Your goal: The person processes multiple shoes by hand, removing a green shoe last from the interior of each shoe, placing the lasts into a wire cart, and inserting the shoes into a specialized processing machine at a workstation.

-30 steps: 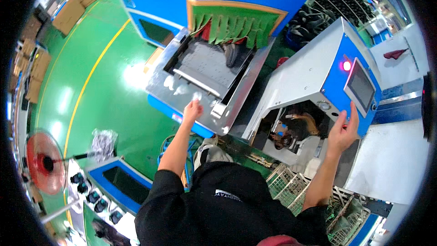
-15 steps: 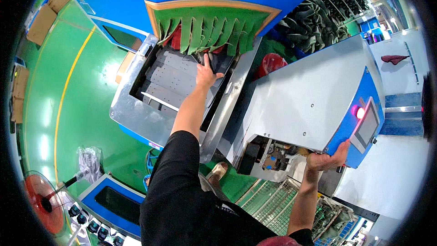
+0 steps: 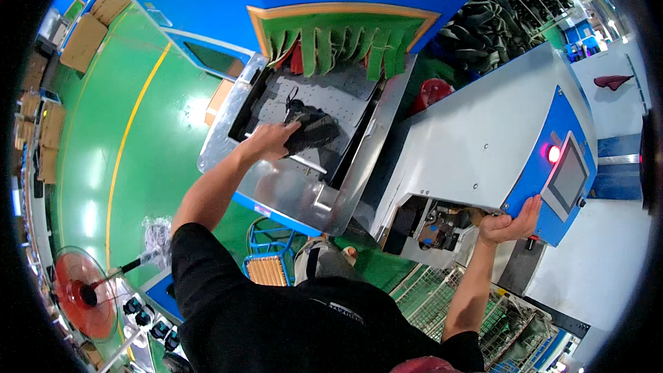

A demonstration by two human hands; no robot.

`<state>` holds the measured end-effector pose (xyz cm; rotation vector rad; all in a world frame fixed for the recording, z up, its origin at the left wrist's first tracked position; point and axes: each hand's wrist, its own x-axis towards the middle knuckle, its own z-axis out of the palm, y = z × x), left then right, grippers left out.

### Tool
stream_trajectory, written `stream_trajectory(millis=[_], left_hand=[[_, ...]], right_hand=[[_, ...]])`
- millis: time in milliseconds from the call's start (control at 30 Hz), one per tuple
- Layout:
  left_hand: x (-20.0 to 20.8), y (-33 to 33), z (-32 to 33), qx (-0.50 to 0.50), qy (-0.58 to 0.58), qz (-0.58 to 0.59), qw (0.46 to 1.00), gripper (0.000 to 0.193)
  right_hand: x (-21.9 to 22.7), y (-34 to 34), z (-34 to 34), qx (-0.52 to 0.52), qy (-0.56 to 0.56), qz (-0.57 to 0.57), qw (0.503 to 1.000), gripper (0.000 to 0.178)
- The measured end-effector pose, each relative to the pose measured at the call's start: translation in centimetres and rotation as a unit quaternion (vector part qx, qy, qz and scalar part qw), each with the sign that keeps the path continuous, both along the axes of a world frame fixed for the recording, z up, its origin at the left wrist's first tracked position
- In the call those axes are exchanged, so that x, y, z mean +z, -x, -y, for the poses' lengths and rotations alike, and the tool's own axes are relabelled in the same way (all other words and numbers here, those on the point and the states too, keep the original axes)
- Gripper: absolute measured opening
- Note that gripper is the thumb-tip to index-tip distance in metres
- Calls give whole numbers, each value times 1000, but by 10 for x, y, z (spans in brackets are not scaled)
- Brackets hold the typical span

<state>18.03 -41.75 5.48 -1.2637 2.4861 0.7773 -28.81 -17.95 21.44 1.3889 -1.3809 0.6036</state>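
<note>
Just one shoe (image 3: 315, 130) at left grip (image 3: 272, 141)

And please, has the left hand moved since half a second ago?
Yes, the left hand has moved back and leftward, away from the green curtain.

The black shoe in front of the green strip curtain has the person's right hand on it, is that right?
Not quite: the hand on the black shoe is the left hand, as the head view shows. The right hand is over at the blue front panel. The shoe is indeed in front of the green strip curtain.
</note>
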Motion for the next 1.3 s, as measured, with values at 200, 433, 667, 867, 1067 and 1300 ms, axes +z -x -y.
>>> stream_trajectory(millis=[200, 433, 667, 867, 1067, 1300], left_hand=[[-45, -64, -133, 43, 171, 6, 984, 78], [-108, -21, -275, 86, 345, -56, 933, 59], [-94, 6, -296, 244, 248, -168, 923, 22], [-46, 19, -234, 347, 222, -275, 869, 41], [-43, 52, -198, 330, 181, -278, 884, 45], [-89, 49, -199, 319, 277, -332, 843, 36]], right_hand=[[5, -8, 0, 15, 6, 13, 1000, 48], [10, -16, -6, 29, 1, 35, 999, 45], [10, -18, -7, 32, -3, 58, 998, 43], [9, -18, -4, 37, 13, 50, 998, 43], [9, -17, -1, 28, 21, 32, 999, 43], [3, -15, 4, 4, 43, 18, 999, 45]])
